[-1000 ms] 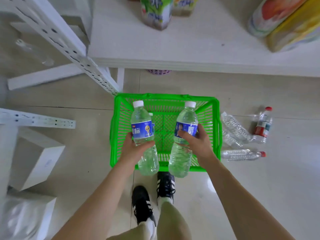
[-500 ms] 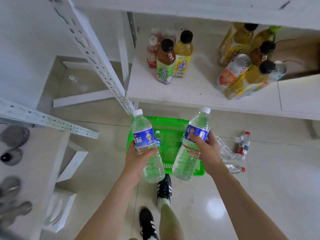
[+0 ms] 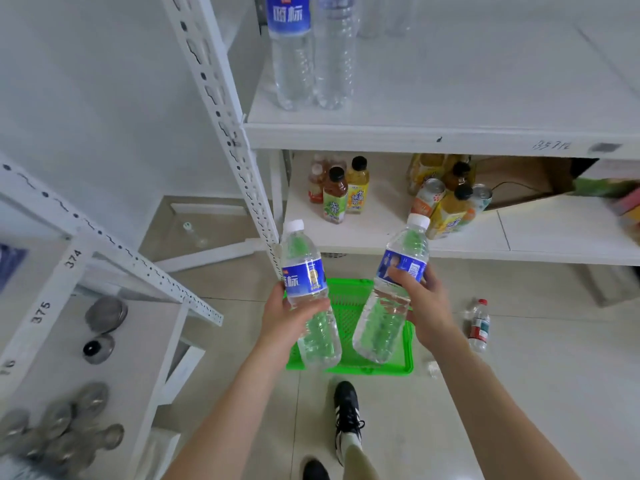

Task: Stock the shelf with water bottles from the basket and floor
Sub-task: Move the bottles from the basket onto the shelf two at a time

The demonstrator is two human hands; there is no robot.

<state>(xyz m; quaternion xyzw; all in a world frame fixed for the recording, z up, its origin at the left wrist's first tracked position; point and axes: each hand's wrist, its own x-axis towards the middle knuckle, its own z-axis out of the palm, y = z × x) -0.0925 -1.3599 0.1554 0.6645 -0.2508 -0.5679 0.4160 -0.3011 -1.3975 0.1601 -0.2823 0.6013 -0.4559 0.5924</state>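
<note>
The upper shelf [image 3: 450, 98] carries 2 clear bottles side by side at its left end: a blue-label bottle [image 3: 291, 53] and a plain bottle [image 3: 336, 57]. The lower shelf [image 3: 554, 230] holds a cluster of tea bottles [image 3: 335, 199] at left, a leaning group of cans and yellow bottles [image 3: 446, 199] at centre, and a cardboard box [image 3: 519, 181] behind them. On the floor [image 3: 554, 393] sit a green basket [image 3: 349, 306] and, to its right, a red-capped bottle [image 3: 479, 325]. A side shelf [image 3: 149, 341] at left bears round metal tins [image 3: 105, 313].
</note>
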